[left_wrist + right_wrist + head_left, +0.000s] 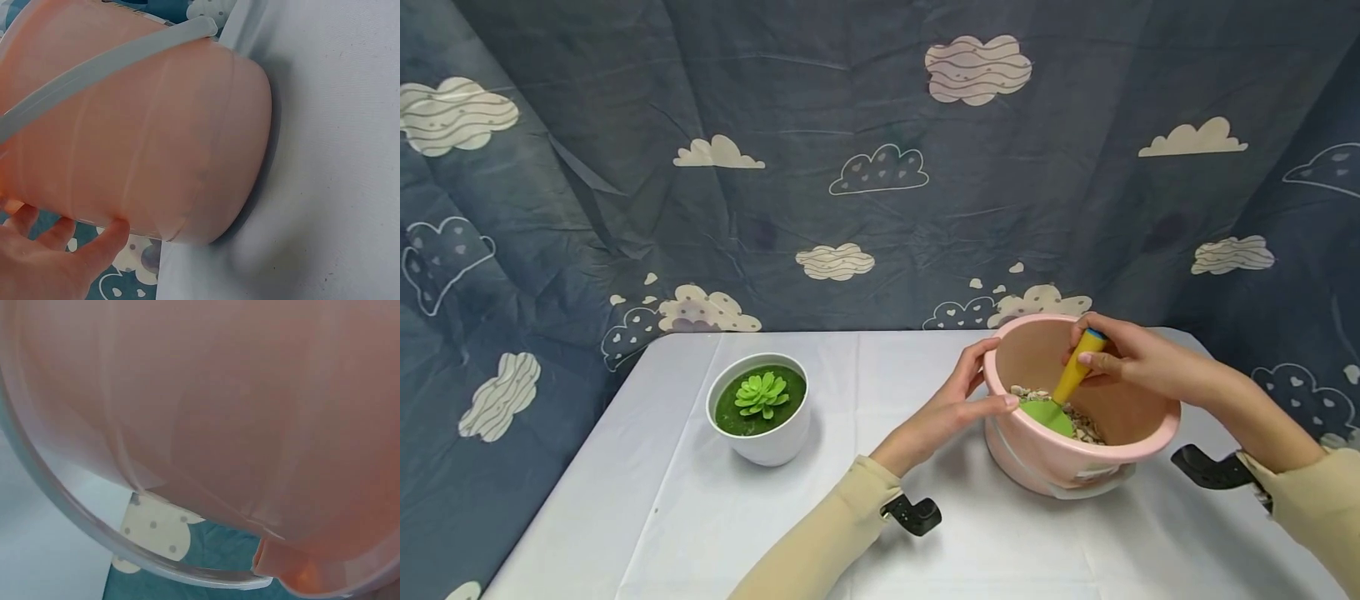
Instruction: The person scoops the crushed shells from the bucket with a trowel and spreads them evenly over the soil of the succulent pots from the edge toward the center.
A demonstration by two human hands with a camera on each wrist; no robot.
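Observation:
In the head view, a pink bucket point(1037, 462) with a pale carrying handle point(112, 59) stands on the right part of the table. Small mixed pale and brown pieces point(1086, 427) lie at its bottom; their kind is hard to tell. My right hand point(1131, 354) grips the yellow handle of a toy shovel point(1072, 375), whose green blade is down among the pieces. On the bucket's left side, my left hand point(947, 408) rests with spread fingers against the outer wall and rim. The right wrist view shows the bucket's wall point(206, 412) but little of that hand.
Left of centre on the white-covered table point(700, 533) stands a white pot point(771, 446) holding a green succulent point(762, 394). Behind the table hangs a dark blue curtain point(850, 100) with a cloud pattern.

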